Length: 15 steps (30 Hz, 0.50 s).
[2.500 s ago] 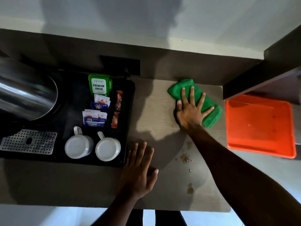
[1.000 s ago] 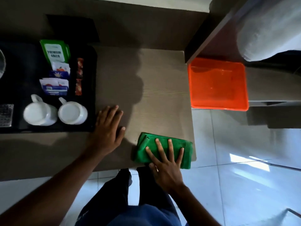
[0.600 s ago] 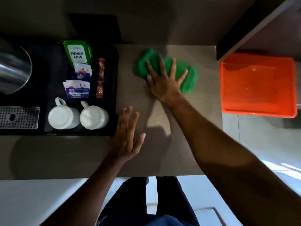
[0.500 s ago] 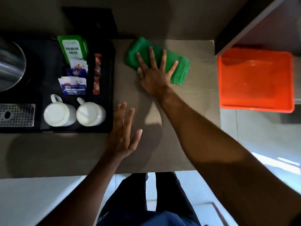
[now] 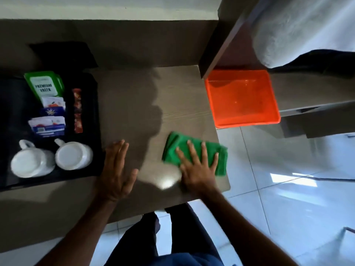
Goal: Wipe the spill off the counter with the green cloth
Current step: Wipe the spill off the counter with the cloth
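I'm seeing the right hand (image 5: 197, 169) pressing flat, fingers spread, on the green cloth (image 5: 194, 152) near the counter's (image 5: 134, 104) front right corner. Left hand (image 5: 116, 169) is lying open, gripping nothing. Mid-wipe, I'd judge; no spill showing. Next: checking for residue.

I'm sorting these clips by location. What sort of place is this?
Probably a hotel room's tea station: a black tray holding tea sachets and two white cups, on a wooden counter.
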### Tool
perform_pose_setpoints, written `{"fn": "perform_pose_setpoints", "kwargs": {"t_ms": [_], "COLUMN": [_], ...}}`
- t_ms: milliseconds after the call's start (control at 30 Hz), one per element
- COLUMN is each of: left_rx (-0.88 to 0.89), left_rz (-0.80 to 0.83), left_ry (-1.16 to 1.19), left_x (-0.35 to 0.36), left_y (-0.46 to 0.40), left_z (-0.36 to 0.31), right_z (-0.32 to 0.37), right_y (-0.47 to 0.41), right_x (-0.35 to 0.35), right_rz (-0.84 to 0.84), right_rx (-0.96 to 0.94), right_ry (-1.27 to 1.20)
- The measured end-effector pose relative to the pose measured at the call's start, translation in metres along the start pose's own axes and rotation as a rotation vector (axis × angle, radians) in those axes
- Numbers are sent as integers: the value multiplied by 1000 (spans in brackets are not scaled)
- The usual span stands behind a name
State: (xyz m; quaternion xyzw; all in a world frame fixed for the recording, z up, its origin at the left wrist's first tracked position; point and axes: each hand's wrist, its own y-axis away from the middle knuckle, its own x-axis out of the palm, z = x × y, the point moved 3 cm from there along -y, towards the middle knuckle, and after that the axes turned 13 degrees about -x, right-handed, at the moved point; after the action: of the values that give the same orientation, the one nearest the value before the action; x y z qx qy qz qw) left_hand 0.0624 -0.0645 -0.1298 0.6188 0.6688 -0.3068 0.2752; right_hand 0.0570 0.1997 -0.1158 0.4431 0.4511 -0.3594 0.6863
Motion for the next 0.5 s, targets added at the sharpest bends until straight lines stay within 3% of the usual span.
{"fn": "perform_pose_setpoints", "kwargs": {"t_ms": [67,267,367,500], "left_rx": [3,-5,37,61], "left_rz": [3,-19,-60,-38], "left_ry": [-38,-47,-43,-56], "left_x": [0,5,6,0], "left_y": [0,1,-1,1], "left_z": [-1,5,4,-3], "right_z": [-24,-45,-50,-34], "right_y": [-69,-254,-252,-147], "right_x": [-21,-70,-62,-34], "right_rz": [-57,-52,-92,-65], "right_rx": [27,-178,-190,-231], "right_ry": [1,46,111,86]}}
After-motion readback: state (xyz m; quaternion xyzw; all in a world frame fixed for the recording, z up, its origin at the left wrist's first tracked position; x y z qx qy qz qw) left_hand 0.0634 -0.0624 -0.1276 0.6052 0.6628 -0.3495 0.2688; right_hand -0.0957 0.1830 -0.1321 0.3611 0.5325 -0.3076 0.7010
